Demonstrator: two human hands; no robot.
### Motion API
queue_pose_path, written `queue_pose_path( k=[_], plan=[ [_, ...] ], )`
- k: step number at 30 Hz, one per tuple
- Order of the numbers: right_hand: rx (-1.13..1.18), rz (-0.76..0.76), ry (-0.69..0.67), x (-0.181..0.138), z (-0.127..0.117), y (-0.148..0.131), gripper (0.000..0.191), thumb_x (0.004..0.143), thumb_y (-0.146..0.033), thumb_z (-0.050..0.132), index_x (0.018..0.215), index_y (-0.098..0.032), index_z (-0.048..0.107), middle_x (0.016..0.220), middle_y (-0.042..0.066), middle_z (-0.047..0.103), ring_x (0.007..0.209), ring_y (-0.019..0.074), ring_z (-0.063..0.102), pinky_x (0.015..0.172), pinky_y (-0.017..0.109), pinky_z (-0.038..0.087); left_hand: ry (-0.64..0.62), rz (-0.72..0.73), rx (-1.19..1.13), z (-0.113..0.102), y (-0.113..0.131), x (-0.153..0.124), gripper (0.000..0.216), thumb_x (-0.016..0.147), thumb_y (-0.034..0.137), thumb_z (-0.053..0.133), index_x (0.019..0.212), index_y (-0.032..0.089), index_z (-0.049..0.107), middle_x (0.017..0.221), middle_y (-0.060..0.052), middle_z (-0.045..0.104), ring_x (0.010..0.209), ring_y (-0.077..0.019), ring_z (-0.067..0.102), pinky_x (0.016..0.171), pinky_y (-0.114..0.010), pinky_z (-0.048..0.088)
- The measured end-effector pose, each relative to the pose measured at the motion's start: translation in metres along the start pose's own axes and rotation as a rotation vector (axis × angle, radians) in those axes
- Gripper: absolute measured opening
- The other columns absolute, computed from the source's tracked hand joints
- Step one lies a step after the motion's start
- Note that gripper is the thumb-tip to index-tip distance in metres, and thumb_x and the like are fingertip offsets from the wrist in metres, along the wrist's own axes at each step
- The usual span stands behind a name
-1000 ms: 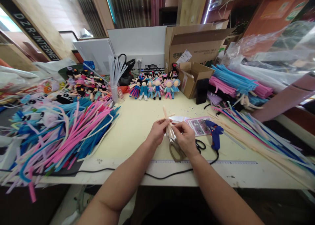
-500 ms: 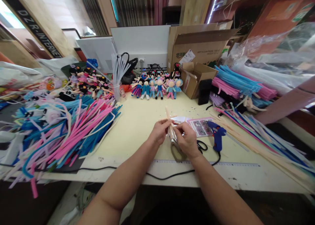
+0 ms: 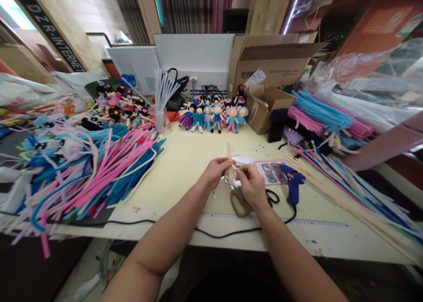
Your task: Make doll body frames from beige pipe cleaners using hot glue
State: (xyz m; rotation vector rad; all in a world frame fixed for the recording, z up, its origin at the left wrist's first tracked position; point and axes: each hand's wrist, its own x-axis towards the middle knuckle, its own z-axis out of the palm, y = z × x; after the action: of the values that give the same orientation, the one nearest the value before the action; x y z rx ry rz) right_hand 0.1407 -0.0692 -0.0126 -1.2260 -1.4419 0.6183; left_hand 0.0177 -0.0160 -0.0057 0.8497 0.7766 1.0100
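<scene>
Both hands meet over the middle of the table around a small peach pipe-cleaner figure (image 3: pixel 230 177). My left hand (image 3: pixel 215 173) is closed, pinching it near its upper middle. On the other side, the fingers of my right hand (image 3: pixel 253 188) pinch one of its lower strands. One strand sticks up above the fingers and several fan out below; the fingers partly cover the rest. Olive-handled scissors (image 3: pixel 240 203) lie just under the hands. Black scissor handles (image 3: pixel 272 198) show beside my right wrist. A blue glue gun (image 3: pixel 293 181) with a lit red spot stands further right.
Pink, blue and white pipe cleaners (image 3: pixel 109 167) heap up at the left; more bundles (image 3: pixel 325 112) lie right. Finished dolls (image 3: pixel 216 118) line the back near cardboard boxes (image 3: pixel 269 64). A ruler (image 3: pixel 313 223) and black cord (image 3: pixel 228 235) run along the front. A printed card (image 3: pixel 269 173) lies behind the glue gun.
The lower strands of the pipe-cleaner figure have spread from a narrow bunch into a fan. Both hands keep their pinch in nearly the same place. The view has shifted slightly.
</scene>
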Motion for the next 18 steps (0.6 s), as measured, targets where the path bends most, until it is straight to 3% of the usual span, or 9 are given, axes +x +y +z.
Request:
queue_pose_path(
  k=[5,9,11,14,18],
  plan=[
    [0.080,0.164,-0.012,0.005,-0.012,0.004,0.023,0.084,-0.040,0.052,0.075,-0.019,0.056,0.064,-0.001,0.056,0.060,0.0140,0.053,0.058,0.027,0.043,-0.018,0.101,0.109,-0.005,0.005,0.000,0.029,0.058,0.035,0.077,0.071,0.012,0.065,0.064,-0.003,0.063,0.059,-0.0126,0.057,0.062,-0.027,0.044],
    [-0.186,0.146,-0.020,0.002,-0.037,0.005,0.030,0.085,-0.042,0.048,0.064,-0.021,0.051,0.057,-0.002,0.053,0.055,0.0134,0.050,0.057,0.027,0.039,0.037,0.124,0.114,-0.010,0.010,0.002,0.029,0.059,0.035,0.077,0.070,0.013,0.063,0.060,-0.002,0.063,0.057,-0.0116,0.056,0.060,-0.025,0.042],
    [-0.422,0.117,-0.160,-0.005,-0.045,0.004,0.028,0.080,-0.041,0.055,0.062,-0.021,0.050,0.057,-0.002,0.054,0.055,0.0139,0.049,0.055,0.027,0.036,0.034,0.114,0.098,-0.012,0.013,0.003,0.029,0.059,0.036,0.077,0.070,0.013,0.063,0.060,-0.002,0.063,0.056,-0.0113,0.056,0.057,-0.024,0.042],
    [-0.772,0.066,-0.411,-0.019,-0.044,-0.003,0.022,0.069,-0.037,0.067,0.083,-0.022,0.057,0.077,0.003,0.063,0.071,0.0193,0.056,0.057,0.027,0.035,0.017,0.124,0.080,-0.015,0.017,0.002,0.028,0.060,0.036,0.076,0.072,0.013,0.062,0.061,-0.002,0.064,0.056,-0.0116,0.058,0.056,-0.023,0.042],
    [-1.026,0.068,-0.578,-0.028,-0.033,-0.012,0.029,0.072,-0.025,0.058,0.101,-0.020,0.057,0.094,0.009,0.064,0.086,0.0235,0.059,0.063,0.029,0.038,0.003,0.150,0.035,-0.018,0.022,0.001,0.028,0.062,0.033,0.076,0.073,0.013,0.060,0.061,-0.001,0.064,0.056,-0.0118,0.059,0.056,-0.023,0.043]
  ],
)
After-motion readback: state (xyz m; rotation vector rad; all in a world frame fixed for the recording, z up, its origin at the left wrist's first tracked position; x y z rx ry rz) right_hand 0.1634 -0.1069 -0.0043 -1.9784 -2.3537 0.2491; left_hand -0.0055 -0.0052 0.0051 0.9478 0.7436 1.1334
